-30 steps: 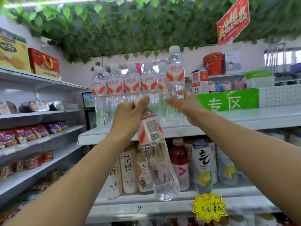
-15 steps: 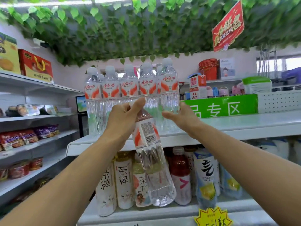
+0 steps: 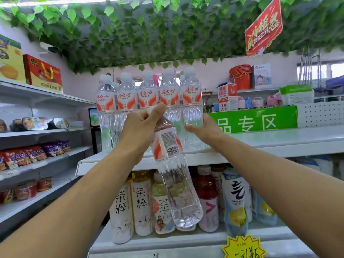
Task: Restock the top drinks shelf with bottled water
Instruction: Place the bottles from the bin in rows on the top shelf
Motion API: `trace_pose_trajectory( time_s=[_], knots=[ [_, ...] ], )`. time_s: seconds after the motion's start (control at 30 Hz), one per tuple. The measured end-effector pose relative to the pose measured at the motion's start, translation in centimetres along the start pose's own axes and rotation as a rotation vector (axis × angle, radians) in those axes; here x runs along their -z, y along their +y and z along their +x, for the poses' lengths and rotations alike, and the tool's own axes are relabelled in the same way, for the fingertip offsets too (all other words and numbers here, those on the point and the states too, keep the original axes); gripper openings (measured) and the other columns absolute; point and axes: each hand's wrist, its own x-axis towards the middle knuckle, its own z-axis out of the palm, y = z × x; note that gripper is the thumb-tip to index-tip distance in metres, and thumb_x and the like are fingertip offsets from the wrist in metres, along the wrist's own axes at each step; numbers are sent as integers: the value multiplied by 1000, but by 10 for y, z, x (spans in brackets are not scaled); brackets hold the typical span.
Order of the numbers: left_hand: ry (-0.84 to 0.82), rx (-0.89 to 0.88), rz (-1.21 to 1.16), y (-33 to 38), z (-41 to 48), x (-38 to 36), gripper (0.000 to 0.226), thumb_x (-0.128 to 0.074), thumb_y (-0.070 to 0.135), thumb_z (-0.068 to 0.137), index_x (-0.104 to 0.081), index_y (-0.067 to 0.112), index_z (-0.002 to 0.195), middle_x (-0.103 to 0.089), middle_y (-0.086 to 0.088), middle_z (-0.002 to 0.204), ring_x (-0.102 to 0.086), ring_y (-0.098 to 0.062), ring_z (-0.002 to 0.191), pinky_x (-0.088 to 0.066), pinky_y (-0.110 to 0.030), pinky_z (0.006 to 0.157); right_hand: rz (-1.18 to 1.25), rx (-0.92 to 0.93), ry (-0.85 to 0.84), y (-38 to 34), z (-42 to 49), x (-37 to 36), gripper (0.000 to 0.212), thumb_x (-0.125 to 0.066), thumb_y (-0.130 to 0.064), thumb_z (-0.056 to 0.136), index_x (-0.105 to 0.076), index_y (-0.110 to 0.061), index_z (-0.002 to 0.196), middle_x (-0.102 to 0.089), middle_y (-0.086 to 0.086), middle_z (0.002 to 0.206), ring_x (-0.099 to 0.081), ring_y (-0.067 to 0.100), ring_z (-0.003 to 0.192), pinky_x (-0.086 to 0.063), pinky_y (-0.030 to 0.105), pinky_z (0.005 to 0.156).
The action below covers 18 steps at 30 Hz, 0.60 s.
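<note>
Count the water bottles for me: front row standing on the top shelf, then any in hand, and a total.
Front-row water bottles on the top shelf: 5
Held water bottle, in the left hand: 1
Total: 6
The right hand grips the rightmost front-row bottle. Caps behind the row are not counted.

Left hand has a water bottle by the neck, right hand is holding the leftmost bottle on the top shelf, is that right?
Not quite: the head view shows the right hand holding the rightmost bottle on the top shelf, not the leftmost. The left hand does have a water bottle by the neck.
</note>
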Motion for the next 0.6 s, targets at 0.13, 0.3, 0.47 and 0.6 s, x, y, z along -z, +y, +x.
trace_pose_trajectory(
  time_s=[0.13, 0.3, 0.47, 0.6],
  knots=[
    [8, 23, -10, 2, 0, -2, 54, -58, 47, 93, -68, -6, 92, -74, -16, 93, -71, -24, 79, -50, -27, 66, -12, -11, 1, 2, 3, -1, 94, -80, -57, 64, -42, -17, 140, -54, 6, 139, -52, 29, 128, -41, 54, 108],
    [-19, 70, -14, 8, 0, -5, 51, -58, 46, 93, -68, -4, 90, -73, -9, 83, -67, -10, 64, -47, -25, 63, -119, 9, 131, -21, -31, 2, 100, -74, -61, 74, -30, -10, 149, -43, 10, 148, -41, 30, 137, -34, 50, 113],
    [12, 105, -26, 27, 16, -11, 38, -65, 46, 89, -66, 8, 82, -71, -3, 81, -70, -14, 67, -54, -31, 66, 102, 230, 61, -60, -110, 5, 64, -56, -63, 84, -47, -13, 122, -59, 8, 109, -60, 17, 94, -47, 28, 79],
    [91, 113, -81, 52, 38, -19, 39, -70, 46, 86, -65, 7, 90, -72, -5, 85, -72, -21, 69, -60, -33, 63, 16, 111, -193, -60, -153, -16, 86, -80, -58, 69, -24, -36, 131, -51, -7, 115, -59, 11, 103, -51, 35, 92]
  ],
)
